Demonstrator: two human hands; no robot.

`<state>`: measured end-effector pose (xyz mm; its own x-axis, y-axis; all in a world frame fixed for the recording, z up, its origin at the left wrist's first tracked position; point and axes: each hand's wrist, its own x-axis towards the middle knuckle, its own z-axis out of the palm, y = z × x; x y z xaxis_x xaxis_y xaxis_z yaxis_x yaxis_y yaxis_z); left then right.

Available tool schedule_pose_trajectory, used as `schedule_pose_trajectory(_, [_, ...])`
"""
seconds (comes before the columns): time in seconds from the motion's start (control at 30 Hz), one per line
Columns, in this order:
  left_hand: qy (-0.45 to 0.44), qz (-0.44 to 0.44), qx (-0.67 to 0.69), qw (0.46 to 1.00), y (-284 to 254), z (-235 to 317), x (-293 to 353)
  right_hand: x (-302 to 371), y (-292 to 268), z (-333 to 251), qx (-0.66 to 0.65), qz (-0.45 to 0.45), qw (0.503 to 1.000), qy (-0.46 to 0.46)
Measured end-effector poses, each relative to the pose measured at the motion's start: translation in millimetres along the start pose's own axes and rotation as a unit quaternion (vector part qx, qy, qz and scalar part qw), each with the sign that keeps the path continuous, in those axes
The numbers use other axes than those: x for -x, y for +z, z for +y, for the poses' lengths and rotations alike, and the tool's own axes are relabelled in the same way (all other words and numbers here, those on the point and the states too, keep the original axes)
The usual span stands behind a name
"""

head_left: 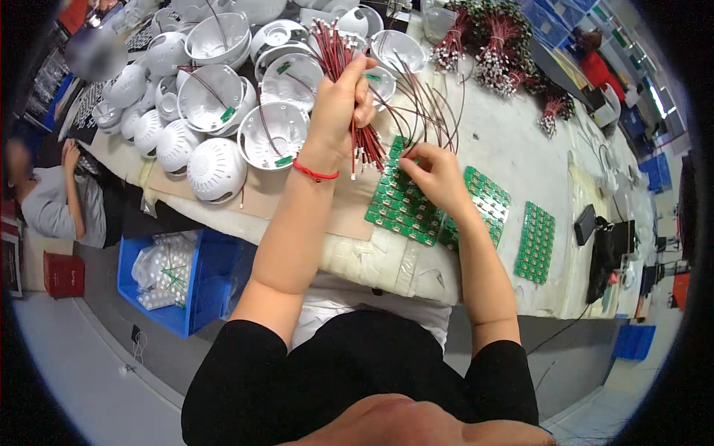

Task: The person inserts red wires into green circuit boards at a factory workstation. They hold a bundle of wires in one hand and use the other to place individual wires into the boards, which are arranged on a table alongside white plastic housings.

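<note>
My left hand (343, 104) is wrapped round a bundle of red and black wires (332, 46) with small white connectors at the ends. The bundle stands out above and below my fist. My right hand (433, 172) is pinched at the upper part of a green circuit board panel (401, 204), and what lies between its fingertips is too small to make out. Several loose wires (416, 100) arch up from that panel's far edge. Partly behind my right forearm lies a second green panel (487, 195). A third green panel (535, 241) rests farther right.
White dome housings (216, 169) crowd the table's left side, some with wires and small green boards inside. More wire bundles (498, 44) lie at the far right. A blue bin (186, 297) stands below the table's left edge. Another person (63, 197) sits at the left.
</note>
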<state>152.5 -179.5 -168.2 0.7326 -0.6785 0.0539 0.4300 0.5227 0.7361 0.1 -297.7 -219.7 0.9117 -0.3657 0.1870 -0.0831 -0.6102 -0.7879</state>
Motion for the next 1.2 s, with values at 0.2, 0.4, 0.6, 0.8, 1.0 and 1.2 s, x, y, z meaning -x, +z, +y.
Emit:
schedule_pose_trajectory(0.2, [0.013, -0.003, -0.039, 0.999, -0.1, -3.3, -0.4, 0.2, 4.2, 2.0, 0.076, 0.009, 0.997, -0.030])
schedule_pose_trajectory(0.4, [0.015, 0.004, -0.050, 0.999, -0.1, -5.1, -0.3, -0.6, 2.4, 0.4, 0.075, -0.006, 0.996, -0.047])
schedule_pose_trajectory(0.6, [0.004, 0.014, -0.072, 0.997, 6.7, -5.5, 2.3, 0.9, 8.3, -1.6, 0.137, 0.010, 0.980, -0.143])
schedule_pose_trajectory(0.8, [0.000, 0.036, -0.093, 0.995, 5.5, -4.4, 2.9, 1.9, 10.3, 17.3, 0.119, 0.013, 0.979, -0.163])
schedule_pose_trajectory(1.0, [0.002, 0.014, -0.071, 0.997, 5.8, -8.7, 0.9, 5.3, 15.8, 20.6, 0.110, 0.024, 0.979, -0.171])
schedule_pose_trajectory(1.2, [0.026, 0.014, -0.145, 0.989, 25.1, -16.9, 11.5, 11.0, 17.2, 21.3, 0.059, 0.056, 0.988, -0.129])
